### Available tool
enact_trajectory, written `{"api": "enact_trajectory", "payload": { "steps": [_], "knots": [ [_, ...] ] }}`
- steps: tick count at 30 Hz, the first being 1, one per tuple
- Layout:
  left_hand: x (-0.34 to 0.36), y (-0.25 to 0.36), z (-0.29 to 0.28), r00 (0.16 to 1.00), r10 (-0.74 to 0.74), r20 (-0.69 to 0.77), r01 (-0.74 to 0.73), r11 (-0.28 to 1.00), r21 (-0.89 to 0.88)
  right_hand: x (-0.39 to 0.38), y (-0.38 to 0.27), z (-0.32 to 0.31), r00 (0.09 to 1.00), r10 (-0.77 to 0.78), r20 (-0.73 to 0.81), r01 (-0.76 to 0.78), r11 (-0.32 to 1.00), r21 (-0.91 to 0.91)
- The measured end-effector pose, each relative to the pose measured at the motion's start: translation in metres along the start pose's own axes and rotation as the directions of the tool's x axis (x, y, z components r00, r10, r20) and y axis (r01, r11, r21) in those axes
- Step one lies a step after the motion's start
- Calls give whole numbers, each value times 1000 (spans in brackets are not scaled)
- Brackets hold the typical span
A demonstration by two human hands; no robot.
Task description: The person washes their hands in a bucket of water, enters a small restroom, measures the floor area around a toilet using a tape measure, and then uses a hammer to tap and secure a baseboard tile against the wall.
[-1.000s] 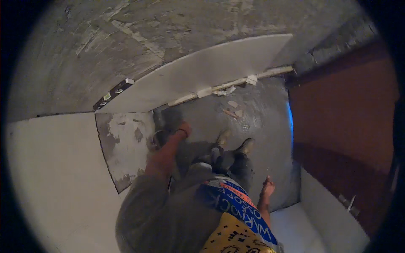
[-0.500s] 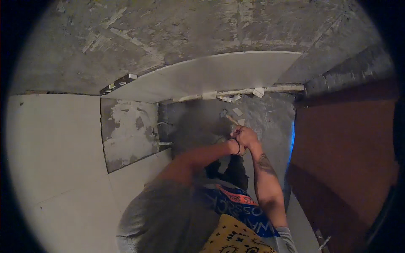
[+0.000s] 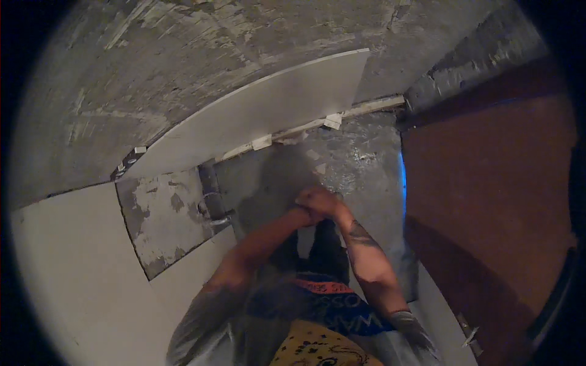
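Observation:
My right hand (image 3: 321, 200) and my left hand (image 3: 310, 216) are together in front of my legs, the right one over the left. The fingers of both look curled and closed, but whatever they hold is hidden by the hands and the dim, smeared picture. Beyond them a dark shadow covers part of the rough grey floor (image 3: 366, 149). Pale broken chips (image 3: 320, 168) lie on that floor near my hands. Further off, a large light tile (image 3: 274, 97) stands on edge against the bare, adhesive-marked wall (image 3: 207, 43).
Light tiles (image 3: 61, 268) cover the surface at left, next to a bare patch (image 3: 162, 219) with smeared adhesive. Pipe ends (image 3: 221, 219) stick out beside it. A wooden strip (image 3: 372, 108) with white pieces (image 3: 332, 121) runs under the standing tile. A reddish-brown panel (image 3: 482, 201) borders the right.
The view has shifted and tilted. My joined hands have come nearer my body and to the left in view. A light handle with a grey end, seen earlier at my right hand, no longer shows.

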State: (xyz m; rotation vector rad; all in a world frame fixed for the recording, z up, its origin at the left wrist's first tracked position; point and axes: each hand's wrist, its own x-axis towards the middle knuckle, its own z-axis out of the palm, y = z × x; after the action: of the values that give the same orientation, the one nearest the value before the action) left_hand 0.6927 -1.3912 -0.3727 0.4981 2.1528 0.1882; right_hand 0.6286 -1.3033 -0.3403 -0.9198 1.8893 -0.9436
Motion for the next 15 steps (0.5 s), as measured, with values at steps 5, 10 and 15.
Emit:
{"api": "enact_trajectory", "payload": {
  "steps": [5,10,15],
  "knots": [
    [-7,-68,23,991,-92,-92,81,990,-115,-20,50,44,879,179,-441,-36,949,313],
    [-30,-147,52,972,-191,-139,163,968,-192,-109,166,119,825,422,-376,-519,830,-206],
    [-28,-201,108,970,-206,-126,179,963,-201,-216,230,164,616,716,-329,-761,649,-11]
  ]
}}
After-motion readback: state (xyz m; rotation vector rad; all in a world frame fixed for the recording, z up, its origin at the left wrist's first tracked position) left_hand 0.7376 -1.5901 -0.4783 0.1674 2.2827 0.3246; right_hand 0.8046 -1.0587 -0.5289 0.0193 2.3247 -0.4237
